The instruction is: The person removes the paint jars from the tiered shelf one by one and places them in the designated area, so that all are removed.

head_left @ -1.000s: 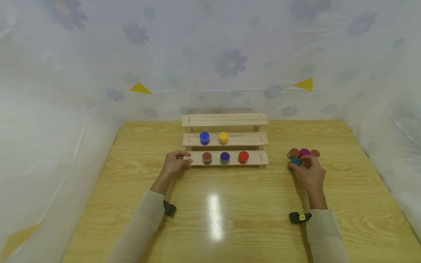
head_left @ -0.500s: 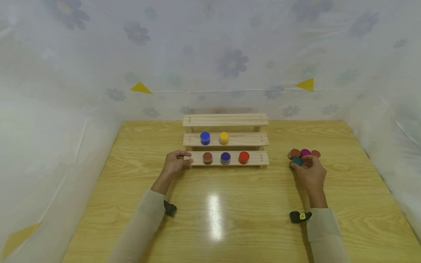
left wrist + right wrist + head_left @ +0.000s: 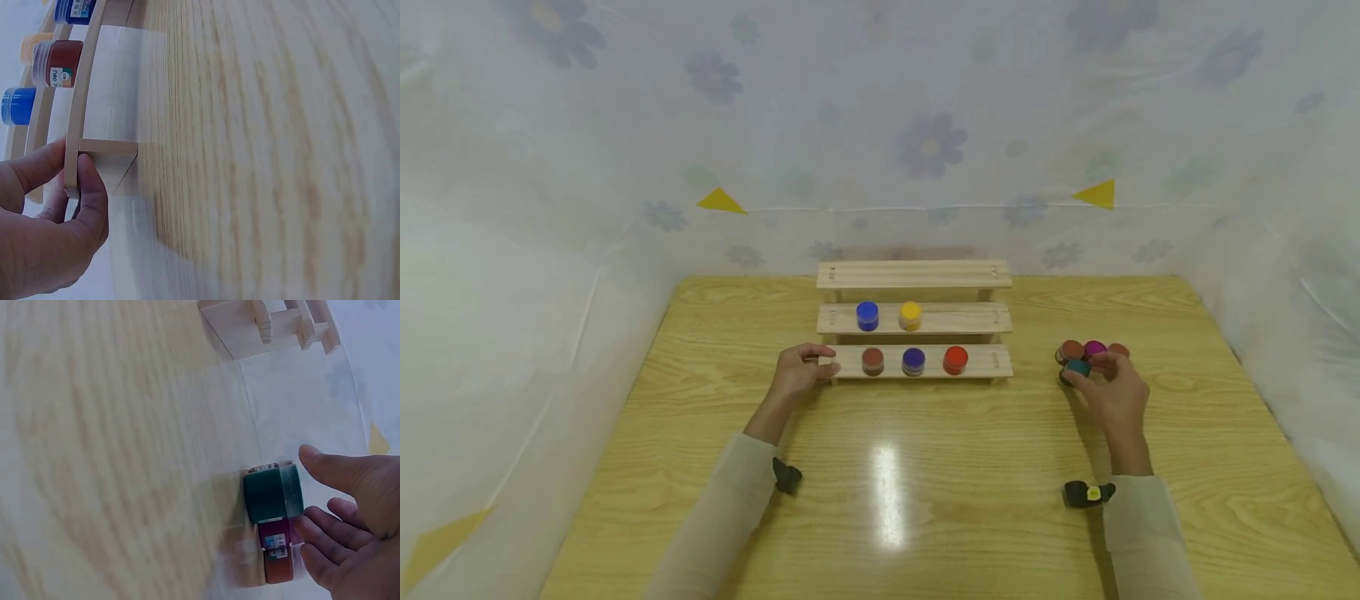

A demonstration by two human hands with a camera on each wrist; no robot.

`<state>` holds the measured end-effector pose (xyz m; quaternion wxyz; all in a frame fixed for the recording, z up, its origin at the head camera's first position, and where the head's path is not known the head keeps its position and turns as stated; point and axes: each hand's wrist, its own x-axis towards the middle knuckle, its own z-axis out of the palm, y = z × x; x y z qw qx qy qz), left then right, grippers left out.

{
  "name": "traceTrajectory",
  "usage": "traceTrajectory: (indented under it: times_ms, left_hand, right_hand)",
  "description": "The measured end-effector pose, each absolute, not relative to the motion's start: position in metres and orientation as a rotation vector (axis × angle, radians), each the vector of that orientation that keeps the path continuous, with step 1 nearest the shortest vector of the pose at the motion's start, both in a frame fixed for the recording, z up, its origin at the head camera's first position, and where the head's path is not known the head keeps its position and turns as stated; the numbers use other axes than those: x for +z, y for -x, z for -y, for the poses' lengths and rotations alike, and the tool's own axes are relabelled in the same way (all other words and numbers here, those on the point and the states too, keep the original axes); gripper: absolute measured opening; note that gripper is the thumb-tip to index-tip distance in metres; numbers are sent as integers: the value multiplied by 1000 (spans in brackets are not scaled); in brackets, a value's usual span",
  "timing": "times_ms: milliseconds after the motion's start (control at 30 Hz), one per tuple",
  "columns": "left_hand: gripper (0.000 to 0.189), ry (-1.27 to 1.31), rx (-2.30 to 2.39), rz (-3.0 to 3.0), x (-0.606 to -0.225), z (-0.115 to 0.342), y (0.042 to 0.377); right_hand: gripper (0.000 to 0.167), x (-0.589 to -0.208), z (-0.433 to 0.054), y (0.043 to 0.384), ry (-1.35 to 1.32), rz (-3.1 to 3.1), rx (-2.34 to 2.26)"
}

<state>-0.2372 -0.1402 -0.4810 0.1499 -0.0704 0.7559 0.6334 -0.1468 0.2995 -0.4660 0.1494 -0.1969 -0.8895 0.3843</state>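
Note:
My left hand [image 3: 797,373] pinches the left end of the bottom step of a three-step wooden rack [image 3: 985,360], thumb on one face and fingers on the other in the left wrist view. My right hand [image 3: 1116,396] is around a teal paint jar [image 3: 265,495], its fingertips right at the lid. In the right wrist view the thumb stands a little apart from that lid. Close behind the teal jar are a magenta paint jar [image 3: 1095,349], a brown paint jar [image 3: 1071,351] and another brownish one [image 3: 1118,352], partly hidden by the hand.
On the bottom step sit a brown jar [image 3: 872,361], a purple jar [image 3: 913,361] and a red jar [image 3: 956,359]. The middle step carries a blue jar [image 3: 867,315] and a yellow jar [image 3: 910,315]. A flowered sheet [image 3: 928,217] hangs behind the wooden table [image 3: 820,500].
My right hand has shifted slightly to the right around the teal paint jar. The left hand keeps its hold on the rack, and the jars on the steps stand as before.

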Motion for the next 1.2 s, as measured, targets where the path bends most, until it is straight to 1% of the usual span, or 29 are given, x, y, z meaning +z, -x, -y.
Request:
traceTrajectory:
  times_ms: [200, 600, 933, 1200]
  left_hand:
    - [28, 180, 1833, -2158, -479, 141, 236]
    - [27, 192, 1818, -2178, -480, 141, 236]
    - [27, 194, 1805, -2195, -479, 141, 236]
    - [26, 212, 1815, -2188, -479, 140, 236]
  right_hand:
    - [52, -458, -295, 150, 555, 2506, 1079]
    - [54, -438, -269, 163, 488, 2455, 1113]
    - [55, -432, -256, 176, 409, 2427, 1181]
    - [55, -428, -243, 187, 335, 2429, 1147]
